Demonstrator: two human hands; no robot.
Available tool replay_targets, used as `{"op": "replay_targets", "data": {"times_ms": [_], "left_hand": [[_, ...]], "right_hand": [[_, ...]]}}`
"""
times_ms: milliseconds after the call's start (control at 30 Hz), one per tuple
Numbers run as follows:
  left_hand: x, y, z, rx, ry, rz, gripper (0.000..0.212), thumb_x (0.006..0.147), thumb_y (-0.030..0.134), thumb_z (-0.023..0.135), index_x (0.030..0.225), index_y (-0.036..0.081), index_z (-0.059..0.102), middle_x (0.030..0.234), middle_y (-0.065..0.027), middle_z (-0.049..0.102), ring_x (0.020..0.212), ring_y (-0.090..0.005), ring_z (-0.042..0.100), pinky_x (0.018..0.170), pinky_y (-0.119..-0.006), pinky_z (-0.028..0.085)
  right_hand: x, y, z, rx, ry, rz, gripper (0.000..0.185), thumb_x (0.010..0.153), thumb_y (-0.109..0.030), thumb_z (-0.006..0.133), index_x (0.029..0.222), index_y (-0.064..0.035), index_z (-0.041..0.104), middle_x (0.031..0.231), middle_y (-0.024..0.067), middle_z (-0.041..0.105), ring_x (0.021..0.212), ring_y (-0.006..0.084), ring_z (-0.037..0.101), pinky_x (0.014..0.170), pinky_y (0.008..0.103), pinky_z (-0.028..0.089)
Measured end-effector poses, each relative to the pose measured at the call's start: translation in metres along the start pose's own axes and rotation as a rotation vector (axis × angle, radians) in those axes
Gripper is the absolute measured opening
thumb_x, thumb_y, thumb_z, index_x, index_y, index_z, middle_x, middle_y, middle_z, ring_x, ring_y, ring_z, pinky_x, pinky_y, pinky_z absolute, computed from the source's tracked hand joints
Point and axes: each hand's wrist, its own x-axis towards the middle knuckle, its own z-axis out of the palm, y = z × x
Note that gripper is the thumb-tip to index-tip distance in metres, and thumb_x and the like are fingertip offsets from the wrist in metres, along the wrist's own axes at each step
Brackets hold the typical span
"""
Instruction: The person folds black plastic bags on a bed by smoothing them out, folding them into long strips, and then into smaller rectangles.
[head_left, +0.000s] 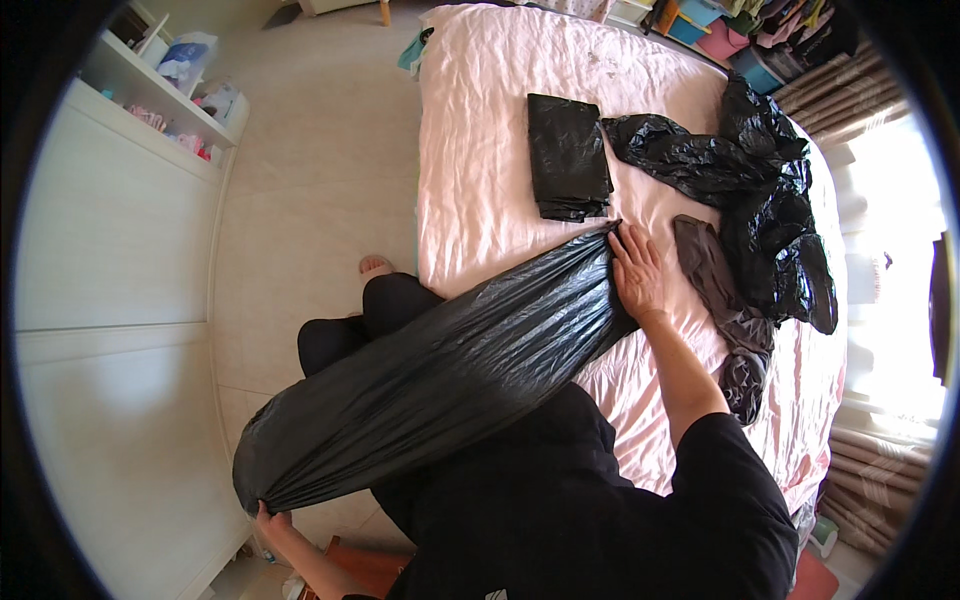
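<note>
A long black plastic bag (427, 375) stretches taut across my lap, from the lower left up to the bed. At its lower left end, my left hand (276, 523) pinches the gathered edge. My right hand (640, 274) lies palm down on the bed with fingers extended, holding the bag's other end against the bedding. Pleats run along the plastic towards both hands. Just beyond my right hand is a folded stack of black plastic bags (568, 157). Crumpled black plastic (772, 195) spreads over the right side of the bed, beside a bunched dark brown plastic piece (720, 292).
The bed (480, 150) has a wrinkled pink sheet. White cabinets (120, 225) line the left, with open shelves (169, 90) holding small items. A curtained window (892, 285) is at the right. Storage bins and clothes (750, 37) fill the far right corner.
</note>
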Motion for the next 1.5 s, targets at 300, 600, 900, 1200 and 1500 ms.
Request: {"op": "replay_targets", "data": {"times_ms": [300, 600, 900, 1200, 1500], "left_hand": [[-0.011, -0.02, -0.039, -0.008, -0.083, -0.021, 0.049, 0.099, 0.019, 0.047, 0.142, -0.002, 0.037, 0.148, -0.0198, 0.036, 0.134, -0.0359, 0.038, 0.112, -0.051, 0.031], [-0.036, -0.067, -0.045, 0.062, -0.427, -0.079, 0.049, 0.096, 0.014, 0.051, 0.14, -0.003, 0.039, 0.147, -0.019, 0.038, 0.134, -0.0343, 0.037, 0.112, -0.051, 0.031], [-0.138, -0.14, -0.008, 1.185, -0.157, 1.276, 0.052, 0.092, 0.006, 0.051, 0.142, 0.0, 0.037, 0.145, -0.0182, 0.04, 0.132, -0.0315, 0.041, 0.108, -0.04, 0.033], [-0.226, -0.247, 0.106, 1.82, -1.11, 1.784, 0.057, 0.086, 0.034, 0.063, 0.138, 0.014, 0.05, 0.148, -0.0123, 0.04, 0.138, -0.0338, 0.033, 0.108, -0.058, 0.027], [-0.154, -0.222, 0.048, 1.178, -0.843, 0.3, 0.064, 0.099, 0.041, 0.041, 0.149, 0.004, 0.027, 0.15, -0.019, 0.034, 0.138, -0.0299, 0.033, 0.112, -0.036, 0.027]], "right_hand": [[-0.033, -0.006, 0.02, 0.203, 0.061, 0.66, 0.055, 0.091, -0.052, 0.055, 0.117, -0.0032, 0.055, 0.101, 0.0238, 0.065, 0.092, 0.0387, 0.064, 0.081, 0.0437, 0.049], [0.008, 0.067, -0.045, 0.378, 0.305, 0.312, 0.042, 0.088, -0.04, 0.067, 0.094, 0.0018, 0.066, 0.082, 0.0253, 0.065, 0.067, 0.036, 0.063, 0.063, 0.0411, 0.048], [0.039, 0.045, -0.092, -0.207, 0.464, 0.076, 0.055, 0.091, -0.035, 0.062, 0.134, -0.0046, 0.047, 0.131, 0.0178, 0.053, 0.121, 0.0345, 0.051, 0.099, 0.0458, 0.042], [0.002, -0.161, -0.007, 0.226, -0.186, -0.407, 0.053, 0.093, -0.032, 0.051, 0.143, -0.0156, 0.043, 0.153, 0.0081, 0.033, 0.143, 0.0289, 0.023, 0.117, 0.047, 0.017], [-0.002, -0.156, 0.014, 0.168, -0.127, -0.364, 0.054, 0.09, -0.024, 0.05, 0.143, -0.0147, 0.043, 0.153, 0.0081, 0.033, 0.143, 0.0291, 0.024, 0.117, 0.0469, 0.016]]}}
